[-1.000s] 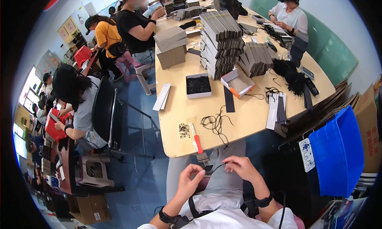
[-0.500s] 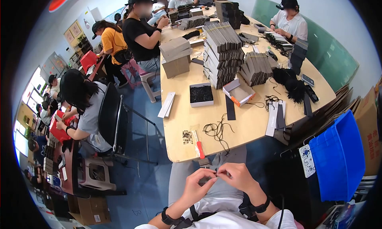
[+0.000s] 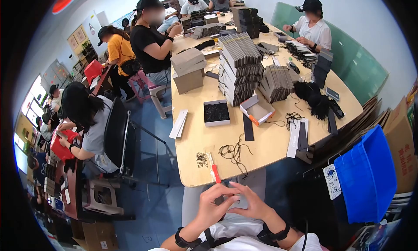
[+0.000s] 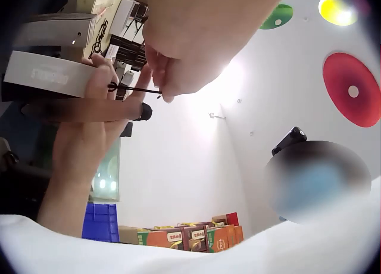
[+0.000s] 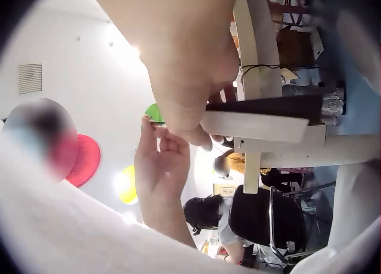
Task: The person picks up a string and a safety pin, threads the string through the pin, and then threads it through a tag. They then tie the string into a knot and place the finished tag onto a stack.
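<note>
Left wrist cam's got a pale tag (image 4: 50, 74) hanging just off the table's (image 3: 270, 142) near edge, black cord (image 4: 136, 90) at its top. Right hand (image 3: 254, 206) grips the tag, left hand (image 3: 208, 211) pinches the cord. Red-handled tool (image 3: 215, 173) sits by the near-left corner, fwiw.

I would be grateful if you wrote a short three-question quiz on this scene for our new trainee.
1. Which hand holds the white tag?
2. True or false: the blue bin is beside the table, not on it.
3. Fill in: the white box on the tabletop contains many small ____ pieces.

Key:
1. The right hand; the left hand pinches the black cord.
2. True.
3. Black.
</note>
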Demonstrator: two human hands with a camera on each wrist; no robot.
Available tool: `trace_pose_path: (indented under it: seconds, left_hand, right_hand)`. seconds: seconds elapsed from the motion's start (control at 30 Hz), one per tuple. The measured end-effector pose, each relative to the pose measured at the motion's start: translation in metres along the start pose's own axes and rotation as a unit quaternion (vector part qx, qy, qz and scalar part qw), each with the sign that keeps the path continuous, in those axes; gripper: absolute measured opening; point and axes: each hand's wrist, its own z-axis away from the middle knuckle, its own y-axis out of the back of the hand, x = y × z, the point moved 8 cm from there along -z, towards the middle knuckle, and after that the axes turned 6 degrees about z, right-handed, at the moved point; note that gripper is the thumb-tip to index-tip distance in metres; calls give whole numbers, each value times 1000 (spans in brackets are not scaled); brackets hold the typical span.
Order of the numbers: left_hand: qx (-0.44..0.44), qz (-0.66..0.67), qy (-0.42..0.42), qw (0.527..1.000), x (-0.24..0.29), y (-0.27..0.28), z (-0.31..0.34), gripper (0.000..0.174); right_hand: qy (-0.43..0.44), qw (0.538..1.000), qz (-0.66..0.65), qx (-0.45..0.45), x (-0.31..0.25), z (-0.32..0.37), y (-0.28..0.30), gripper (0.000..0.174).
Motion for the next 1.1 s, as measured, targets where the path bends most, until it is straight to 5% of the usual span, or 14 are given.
trace_pose_path:
  seconds: [0.07,0.3,0.4,0.47,0.77,0.93,1.1]
  left_hand:
    - [10,-2,-10,1000,0,4,-3,15]
    - [191,179,41,964,-15,39,-20,11]
    - [215,207,60,953,-21,51,-31,11]
    - [207,197,65,956,-29,54,-36,11]
    - [210,211,67,952,-36,51,-52,11]
    - [210,278,132,928,-68,51,-62,13]
    - [192,261,128,937,-80,47,-68,14]
  right_hand:
    - [50,991,122,26,-5,-3,-2,73]
    - [-30,999,8,24,22,-1,2,57]
    - [-170,982,-75,-23,41,2,6,46]
    - [-25,991,132,1,22,-9,18,40]
    - [-154,924,347,-43,-2,-25,39,64]
    - [-139,941,302,-64,11,-25,59,65]
    - [-107,928,356,8,21,-36,88,58]
